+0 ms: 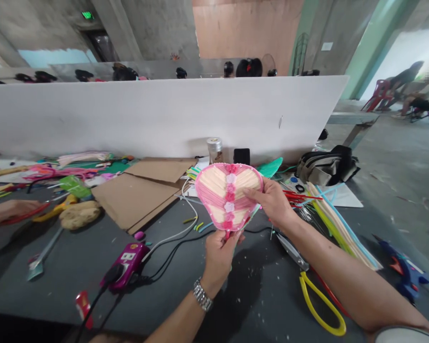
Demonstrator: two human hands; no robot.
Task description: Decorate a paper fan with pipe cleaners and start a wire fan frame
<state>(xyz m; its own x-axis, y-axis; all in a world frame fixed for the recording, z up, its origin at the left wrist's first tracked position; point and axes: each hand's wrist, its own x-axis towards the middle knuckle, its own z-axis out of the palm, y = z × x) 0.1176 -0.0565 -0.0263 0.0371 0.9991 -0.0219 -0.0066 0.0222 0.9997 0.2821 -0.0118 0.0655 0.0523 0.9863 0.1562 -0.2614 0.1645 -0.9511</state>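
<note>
I hold up a small heart-shaped fan (227, 195) over the dark table (260, 300). It is made of pink and cream pipe cleaners, with a row of pink and white flowers down its middle. My left hand (219, 255), with a metal watch at the wrist, is closed round the fan's short handle at the bottom. My right hand (271, 200) pinches the fan's right edge between thumb and fingers.
A purple glue gun (127, 269) with cables lies to the left, yellow-handled scissors (309, 281) to the right, beside a bundle of pipe cleaners (338, 224) and a blue glue gun (405, 271). Cardboard sheets (139, 195), a white partition (164, 116), and another person's hand (10, 209) at far left.
</note>
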